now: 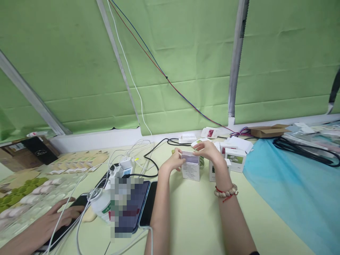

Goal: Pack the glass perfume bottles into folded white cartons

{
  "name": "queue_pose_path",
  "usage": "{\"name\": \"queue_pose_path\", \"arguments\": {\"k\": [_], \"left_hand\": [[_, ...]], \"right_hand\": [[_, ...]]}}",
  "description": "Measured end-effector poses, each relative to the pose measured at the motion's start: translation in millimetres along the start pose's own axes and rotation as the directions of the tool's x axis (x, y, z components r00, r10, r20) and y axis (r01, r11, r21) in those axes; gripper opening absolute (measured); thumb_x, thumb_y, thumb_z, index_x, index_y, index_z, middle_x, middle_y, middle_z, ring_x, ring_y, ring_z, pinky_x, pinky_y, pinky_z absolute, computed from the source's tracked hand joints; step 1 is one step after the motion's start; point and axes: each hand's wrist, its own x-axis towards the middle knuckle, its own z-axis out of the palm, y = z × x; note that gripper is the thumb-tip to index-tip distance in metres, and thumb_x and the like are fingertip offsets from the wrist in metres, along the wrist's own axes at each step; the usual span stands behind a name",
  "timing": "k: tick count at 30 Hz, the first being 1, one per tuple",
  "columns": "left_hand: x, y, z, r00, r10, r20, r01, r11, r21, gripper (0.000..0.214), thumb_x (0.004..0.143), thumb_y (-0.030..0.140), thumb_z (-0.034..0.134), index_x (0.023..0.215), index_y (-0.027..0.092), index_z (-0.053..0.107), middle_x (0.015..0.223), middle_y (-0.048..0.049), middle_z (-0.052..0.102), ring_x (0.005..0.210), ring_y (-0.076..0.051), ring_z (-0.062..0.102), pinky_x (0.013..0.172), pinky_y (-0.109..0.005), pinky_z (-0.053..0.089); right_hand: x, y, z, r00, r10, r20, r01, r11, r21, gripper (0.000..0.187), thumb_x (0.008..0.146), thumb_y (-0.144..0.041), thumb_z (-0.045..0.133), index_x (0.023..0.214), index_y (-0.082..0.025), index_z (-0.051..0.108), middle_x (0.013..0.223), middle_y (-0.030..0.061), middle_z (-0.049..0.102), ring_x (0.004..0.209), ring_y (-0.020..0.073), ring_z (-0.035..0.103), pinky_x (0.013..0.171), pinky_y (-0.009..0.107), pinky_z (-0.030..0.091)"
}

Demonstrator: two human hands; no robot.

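A small white carton box (pixel 191 172) with printed text on its front stands upright on the table, its top open. My left hand (pixel 174 161) grips its upper left edge, thumb in front. At the upper right rim, my right hand (pixel 208 150) has its thumb and fingers bent around the top edge; the fingertips are partly hidden. A beaded bracelet (pixel 225 191) circles my right wrist. Behind my right forearm and to its right are several white boxes with pictures, among them a box with a green flower picture (pixel 235 160). A greenish round object (pixel 202 162) is partly hidden behind the carton.
At the left, another person's hand (pixel 62 215) rests on a dark phone (pixel 79 201). White cables, chargers (pixel 126 163) and two phones lie left of my forearm. A blue sheet (pixel 289 187) covers the right side, with a black cable coil (pixel 302 150) and a brown carton (pixel 269 131) behind.
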Motion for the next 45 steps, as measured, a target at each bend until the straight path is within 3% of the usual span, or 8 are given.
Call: {"name": "queue_pose_path", "arguments": {"k": [6,13,19,24,29,36,39,45], "left_hand": [[-4.0,0.9,-0.3,0.999,-0.033,0.026,0.034,0.998,-0.051,0.023,0.075,0.021,0.050,0.090,0.023,0.034,0.095,-0.0059,0.058,0.070,-0.015,0.058,0.060,-0.033,0.052],[-1.2,-5.4,-4.0,0.999,-0.020,0.036,0.023,0.997,-0.080,0.019,0.077,0.030,0.054,0.087,0.022,0.040,0.098,-0.0066,0.061,0.073,-0.016,0.060,0.058,-0.029,0.052],[7.1,-8.7,2.9,0.994,-0.102,0.043,0.105,0.991,-0.077,0.038,0.086,0.053,0.041,0.102,0.018,0.039,0.095,-0.0092,0.058,0.058,-0.015,0.062,0.056,-0.030,0.052],[9.7,-3.6,7.6,0.993,0.117,-0.004,-0.116,0.988,-0.104,0.054,0.082,0.066,0.037,0.106,0.019,0.049,0.099,-0.0084,0.061,0.076,-0.019,0.064,0.065,-0.031,0.052],[3.7,9.0,4.6,0.889,0.404,-0.216,-0.451,0.854,-0.260,0.056,0.073,0.051,0.064,0.117,0.020,0.047,0.113,-0.0074,0.062,0.102,-0.019,0.060,0.082,-0.026,0.049],[-1.3,22.9,7.4,0.777,0.386,-0.498,-0.607,0.670,-0.428,0.068,0.078,0.050,0.061,0.130,0.027,0.024,0.094,-0.0044,0.066,0.068,-0.014,0.064,0.059,-0.023,0.048],[3.1,22.2,9.1,0.727,0.389,-0.566,-0.661,0.621,-0.421,0.054,0.079,0.049,0.061,0.121,0.027,0.034,0.088,-0.0023,0.064,0.063,-0.012,0.061,0.054,-0.022,0.046],[-0.8,28.4,8.1,0.602,0.455,-0.657,-0.745,0.616,-0.256,0.040,0.084,0.048,0.054,0.116,0.026,0.044,0.102,-0.0042,0.058,0.076,-0.012,0.057,0.065,-0.023,0.047]], "right_hand": [[-0.6,2.1,-0.1,0.985,0.103,0.136,-0.118,0.987,0.110,0.035,0.052,-0.019,0.078,0.086,-0.015,0.070,0.061,-0.0001,0.064,0.055,0.0148,0.061,0.044,0.022,0.047],[-0.5,1.6,-2.7,0.967,0.060,0.249,-0.090,0.990,0.108,0.042,0.046,-0.021,0.082,0.086,-0.016,0.070,0.054,-0.0031,0.061,0.046,0.0124,0.057,0.039,0.021,0.047],[2.0,0.7,2.1,0.990,0.064,0.126,-0.077,0.992,0.100,0.006,0.069,-0.015,0.062,0.069,-0.013,0.068,0.054,0.0003,0.060,0.044,0.0109,0.055,0.040,0.021,0.048],[-1.4,-4.5,-2.7,0.999,-0.033,-0.015,0.035,0.975,0.219,0.012,0.072,-0.021,0.059,0.072,-0.013,0.068,0.061,0.0021,0.062,0.055,0.0137,0.058,0.042,0.022,0.051],[-7.6,-14.2,-16.7,0.986,-0.044,-0.164,0.110,0.900,0.422,0.023,0.077,-0.031,0.055,0.082,-0.013,0.067,0.076,0.0043,0.065,0.065,0.0134,0.062,0.050,0.020,0.054],[-9.4,-19.5,-16.6,0.943,-0.271,-0.193,0.332,0.797,0.504,0.053,0.083,-0.049,0.049,0.130,-0.029,0.038,0.107,0.0047,0.061,0.065,0.0120,0.062,0.042,0.020,0.051],[-10.6,-22.2,-11.5,0.912,-0.392,-0.121,0.402,0.794,0.456,0.046,0.082,-0.048,0.053,0.124,-0.031,0.046,0.120,0.0058,0.055,0.075,0.0140,0.063,0.047,0.021,0.052],[-12.8,-29.4,-7.6,0.827,-0.498,-0.263,0.560,0.774,0.297,0.027,0.085,-0.040,0.053,0.106,-0.025,0.061,0.128,0.0084,0.045,0.118,0.0214,0.049,0.068,0.024,0.054]]}}
